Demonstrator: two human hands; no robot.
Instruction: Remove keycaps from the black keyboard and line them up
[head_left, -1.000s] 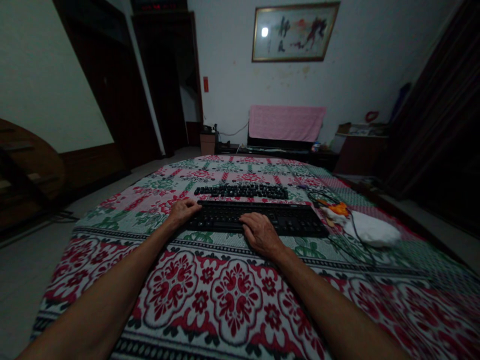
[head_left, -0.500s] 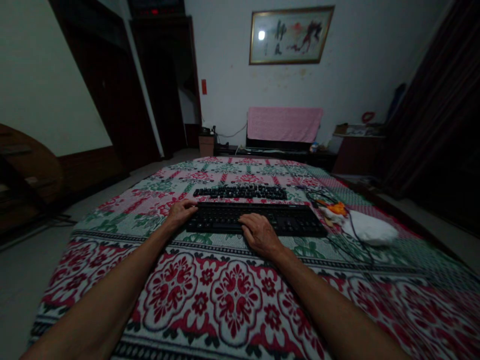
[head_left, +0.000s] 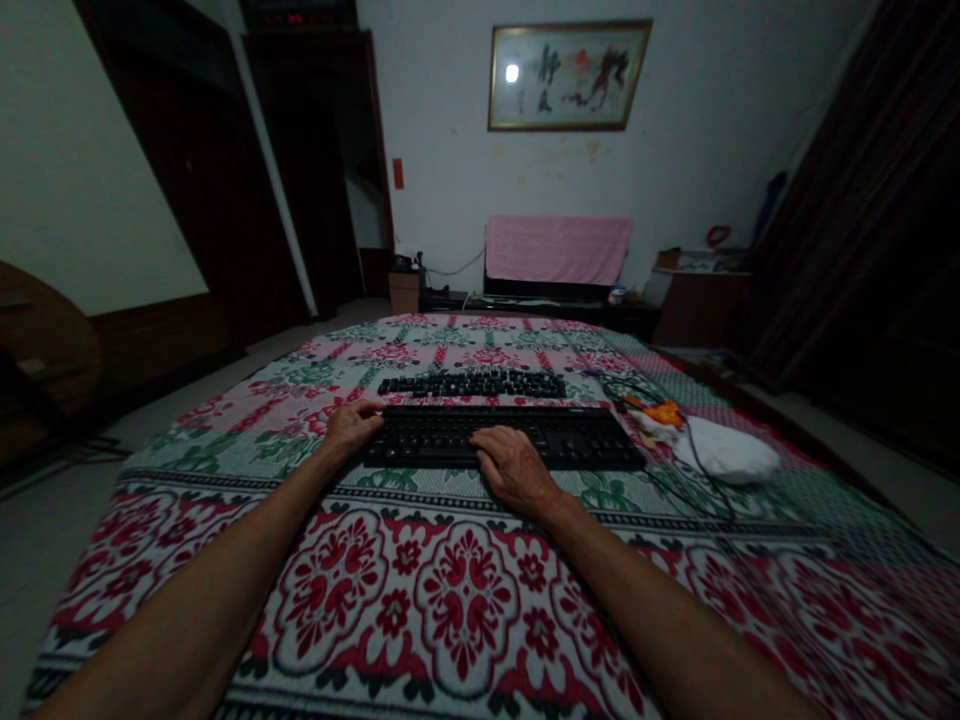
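A black keyboard (head_left: 570,438) lies across a bed with a red, green and white flowered cover (head_left: 450,600). My left hand (head_left: 351,426) grips the keyboard's left end, fingers curled over its edge. My right hand (head_left: 512,467) rests on the near edge of the same keyboard near its middle, fingers bent down onto the keys. A second, smaller black keyboard (head_left: 472,384) lies just behind the first one.
A white cloth bundle (head_left: 724,450) with an orange item (head_left: 664,412) and black cables (head_left: 637,390) sits right of the keyboards. Beyond the bed stand a low cabinet with a pink cloth (head_left: 559,248), a framed picture (head_left: 566,75) and dark doors (head_left: 300,180).
The view has drifted slightly to the right, so everything sits a little further left in the picture. Both hands stay on the near keyboard in the same places.
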